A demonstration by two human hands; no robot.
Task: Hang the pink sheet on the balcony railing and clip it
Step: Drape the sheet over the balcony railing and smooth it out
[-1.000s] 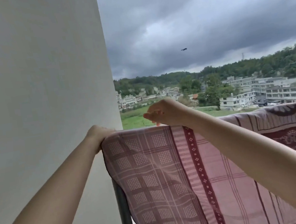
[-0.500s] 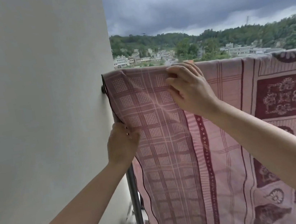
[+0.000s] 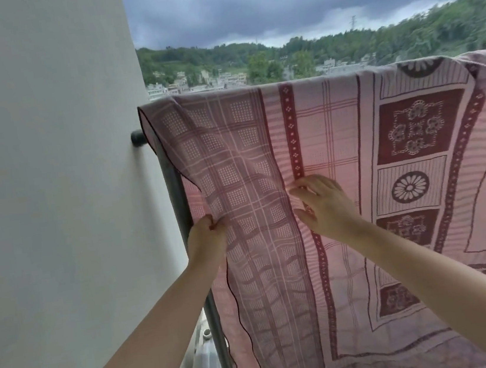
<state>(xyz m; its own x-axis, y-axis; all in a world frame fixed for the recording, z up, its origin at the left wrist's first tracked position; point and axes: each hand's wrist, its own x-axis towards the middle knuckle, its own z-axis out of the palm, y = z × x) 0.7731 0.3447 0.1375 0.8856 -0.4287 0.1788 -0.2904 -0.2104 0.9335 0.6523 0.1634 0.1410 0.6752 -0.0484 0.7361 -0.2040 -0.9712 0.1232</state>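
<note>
Pink sheet [image 3: 338, 146] hangs draped over the balcony railing [image 3: 176, 192], top fold along the rail, cloth falling down the near side w/ maroon bands and flower squares. Railing's dark post shows just left of the sheet's edge, its top end meeting the white wall [image 3: 49, 178]. Left hand [image 3: 207, 238] pinches the sheet's left edge beside the post, fingers curled on the cloth. Right hand [image 3: 323, 204] lies on the sheet a bit right of that, fingers spread and fairly straight, pressing the fabric near the dotted maroon stripe. No clip visible. Hills, bldgs beyond railing.
</note>
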